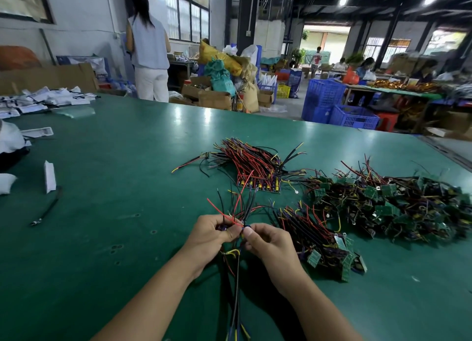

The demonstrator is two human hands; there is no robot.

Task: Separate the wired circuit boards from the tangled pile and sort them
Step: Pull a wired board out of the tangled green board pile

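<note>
- now, over green surface (127,162): left hand (212,234) & right hand (268,241) both pinch one wire bundle (238,284), fingers curled.
- tangled pile (396,208) lies to the right; sorted stack (255,167) beyond.
- best: tease leads apart slow, no yanking.

Over the green worktop (115,177) the left hand (208,234) and the right hand (268,241) meet, both pinching a small bunch of wires (236,213) — red, black and yellow strands fan upward from the fingers, others trail down toward the person. Just right of the right hand lies a small heap of wired boards (324,241). Farther right sprawls the tangled pile (398,202). Beyond the hands sits a neat bundle (252,162), its wires laid side by side. A person in white trousers (149,47) stands at the far edge.
</note>
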